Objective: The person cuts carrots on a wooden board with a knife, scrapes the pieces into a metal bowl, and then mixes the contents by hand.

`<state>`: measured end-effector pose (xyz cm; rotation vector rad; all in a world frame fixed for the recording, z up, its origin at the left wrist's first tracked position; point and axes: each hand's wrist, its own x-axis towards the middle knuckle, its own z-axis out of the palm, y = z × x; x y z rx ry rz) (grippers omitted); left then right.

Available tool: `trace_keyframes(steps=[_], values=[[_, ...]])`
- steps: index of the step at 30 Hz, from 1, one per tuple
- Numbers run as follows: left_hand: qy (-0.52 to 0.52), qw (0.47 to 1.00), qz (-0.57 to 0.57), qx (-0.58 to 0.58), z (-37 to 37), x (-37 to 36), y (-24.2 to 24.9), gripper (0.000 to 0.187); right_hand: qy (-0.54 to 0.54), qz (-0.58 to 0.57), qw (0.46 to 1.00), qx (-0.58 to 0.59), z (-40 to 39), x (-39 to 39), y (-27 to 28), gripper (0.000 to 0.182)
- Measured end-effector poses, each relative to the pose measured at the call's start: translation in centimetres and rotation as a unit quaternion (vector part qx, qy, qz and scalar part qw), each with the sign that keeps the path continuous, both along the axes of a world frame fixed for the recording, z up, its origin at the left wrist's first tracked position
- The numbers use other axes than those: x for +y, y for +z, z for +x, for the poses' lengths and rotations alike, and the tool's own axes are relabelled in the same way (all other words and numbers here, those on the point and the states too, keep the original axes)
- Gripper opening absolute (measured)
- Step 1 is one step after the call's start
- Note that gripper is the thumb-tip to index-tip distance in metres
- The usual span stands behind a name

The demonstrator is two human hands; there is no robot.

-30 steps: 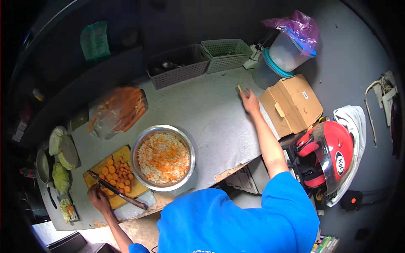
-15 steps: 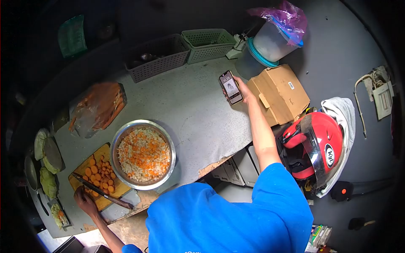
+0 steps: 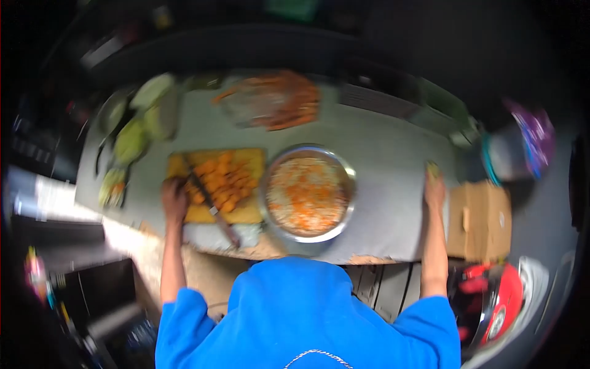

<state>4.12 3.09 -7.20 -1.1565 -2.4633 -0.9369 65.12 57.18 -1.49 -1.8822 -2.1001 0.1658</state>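
The view is smeared by motion. My left hand [image 3: 174, 195] rests at the left edge of the yellow cutting board [image 3: 249, 215], beside a knife [image 3: 206, 198]; its fingers are too blurred to read. The knife lies diagonally over cut orange carrots [image 3: 228, 178], its handle toward the table's front edge. Right of the board stands a metal bowl [image 3: 349, 200] of chopped white and orange pieces [image 3: 307, 195]. Out at the table's right side, my right hand [image 3: 434, 184] is closed around a small yellowish thing that I cannot make out. The phone's screen is not visible.
Bagged carrots [image 3: 276, 101] lie at the back. Green vegetables [image 3: 132, 140] and a pan [image 3: 112, 114] are at the left. Baskets [image 3: 378, 100], clear tubs [image 3: 507, 158], a cardboard box [image 3: 485, 218] and a red helmet [image 3: 505, 301] line the right side.
The camera view has turned and shifted left, so the table now looks level. The phone screen in my right hand has gone from sight. My left hand is still by the board.
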Motion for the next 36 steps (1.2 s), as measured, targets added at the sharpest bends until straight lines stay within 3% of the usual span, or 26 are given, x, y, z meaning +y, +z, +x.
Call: trace_keyframes(steps=[1, 2, 5, 6, 9, 10, 12, 14, 15, 16, 19, 21, 22, 23, 24, 26, 28, 30, 36], values=[[-0.009, 1.0, 0.013, 0.006, 0.4, 0.4, 0.9, 0.021, 0.069, 0.097, 0.993, 0.011, 0.6, 0.5, -1.8, 0.068], [-0.009, 1.0, 0.008, 0.007, 0.6, 0.5, 1.3, 0.02, 0.036, 0.076, 0.996, 0.002, 0.3, 0.4, -2.3, 0.062], [-0.029, 0.999, 0.032, 0.005, 0.8, 0.7, 2.5, 0.022, -0.034, 0.042, 0.995, -0.084, 0.1, 0.8, -3.3, 0.075], [-0.014, 1.0, 0.026, 0.005, 0.4, 0.5, 2.8, 0.022, -0.019, 0.038, 0.996, -0.084, -1.0, 0.4, -3.2, 0.075], [-0.008, 0.995, 0.095, -0.02, 0.3, -0.5, 3.8, 0.027, -0.137, 0.003, 0.988, -0.073, -1.9, -0.8, -1.4, 0.081], [0.028, 0.993, 0.106, -0.049, 0.1, -1.1, 4.5, 0.028, -0.133, 0.004, 0.988, -0.073, -1.0, -0.2, -1.6, 0.081], [0.068, 0.988, 0.119, -0.076, 0.2, -2.0, 5.9, 0.029, -0.026, 0.203, 0.974, 0.101, 1.8, 1.2, -2.4, 0.074], [0.014, 0.977, 0.085, -0.194, 1.8, -3.3, 6.5, 0.032, 0.022, 0.282, 0.929, 0.239, 0.7, -3.1, 1.6, 0.064], [-0.045, 0.968, 0.059, -0.239, 2.1, -4.1, 5.8, 0.045, 0.022, 0.28, 0.93, 0.239, -2.7, -9.6, 5.5, 0.064], [-0.045, 0.968, 0.054, -0.241, 2.6, -4.4, 5.8, 0.045, 0.04, 0.225, 0.855, 0.466, -7.3, -14.7, 9.9, 0.058], [-0.081, 0.981, -0.031, -0.175, 3.4, -3.5, 5.8, 0.06, 0.163, 0.243, 0.765, 0.574, -13.9, -24.8, 14.4, 0.051], [-0.077, 0.983, 0.005, -0.165, 2.5, -2.6, 4.7, 0.068, 0.35, 0.157, 0.693, 0.611, -16.9, -29.2, 13.1, 0.052], [-0.085, 0.982, 0.002, -0.166, 2.2, -2.2, 4.7, 0.068, 0.379, 0.07, 0.686, 0.617, -21.4, -33.1, 13.8, 0.048], [-0.094, 0.982, -0.006, -0.163, 1.8, -1.8, 4.7, 0.066, 0.311, 0.052, 0.746, 0.587, -25.4, -37.0, 13.0, 0.044], [-0.104, 0.981, -0.015, -0.161, 1.4, -1.5, 4.7, 0.064, 0.326, -0.074, 0.792, 0.511, -28.2, -39.5, 13.8, 0.034], [-0.132, 0.975, -0.042, -0.171, 0.8, -1.2, 5.1, 0.054, 0.337, -0.192, 0.835, 0.39, -33.8, -42.5, 12.5, 0.027], [-0.175, 0.964, -0.038, -0.194, 0.3, -1.3, 5.0, 0.042, 0.367, -0.119, 0.884, 0.263, -36.9, -44.6, 7.7, 0.036], [-0.196, 0.959, -0.026, -0.202, 0.2, -1.3, 5.2, 0.038, 0.329, -0.129, 0.918, 0.181, -38.5, -46.5, 5.7, 0.046], [-0.263, 0.948, -0.007, -0.178, -0.9, -1.1, 4.3, 0.031, 0.272, -0.122, 0.949, 0.107, -39.3, -48.9, 3.4, 0.051]])
